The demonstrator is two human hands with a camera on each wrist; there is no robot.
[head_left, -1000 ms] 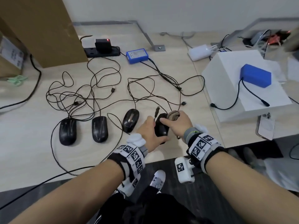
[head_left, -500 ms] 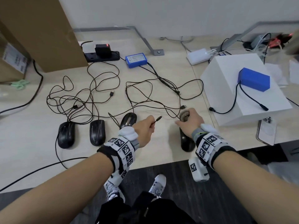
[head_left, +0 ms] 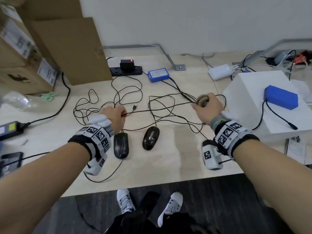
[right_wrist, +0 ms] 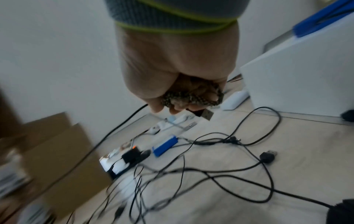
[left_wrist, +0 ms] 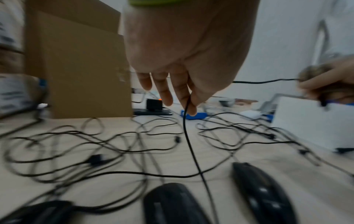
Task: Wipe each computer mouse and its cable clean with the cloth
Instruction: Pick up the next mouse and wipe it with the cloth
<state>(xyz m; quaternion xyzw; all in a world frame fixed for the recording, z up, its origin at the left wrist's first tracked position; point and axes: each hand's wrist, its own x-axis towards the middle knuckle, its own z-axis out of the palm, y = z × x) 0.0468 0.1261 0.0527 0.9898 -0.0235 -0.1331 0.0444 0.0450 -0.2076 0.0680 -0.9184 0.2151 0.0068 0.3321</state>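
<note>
Your tabletop (head_left: 168, 166) carries everything, and no writing on it reads clearly: the labels on the two cardboard boxes (head_left: 70, 51) far left of your left grip are blurred, as is the print on the small blue box (head_left: 158, 74).

Right of your right grip stands one white block (head_left: 263, 105) with a blue pack (head_left: 281, 99) on top. Behind both grips lies one black power strip (head_left: 125, 71) with a plug showing a red light.

Count the mice: the head view shows two, one mouse (head_left: 121, 146) just below your left wrist and a second mouse (head_left: 151, 138) between your grips. The left wrist view shows three dark mice in a row, badly blurred. Loose black leads tangle across the wood behind them and lie in your way.

Your left hand (head_left: 114, 118) pinches the cable (head_left: 160, 110) between thumb and fingers (left_wrist: 184, 97). The cable runs taut across to your right hand (head_left: 208, 109), which is clenched on the cloth (head_left: 202, 101) wrapped round it, with the USB plug (right_wrist: 205, 114) poking out past the fist.
</note>
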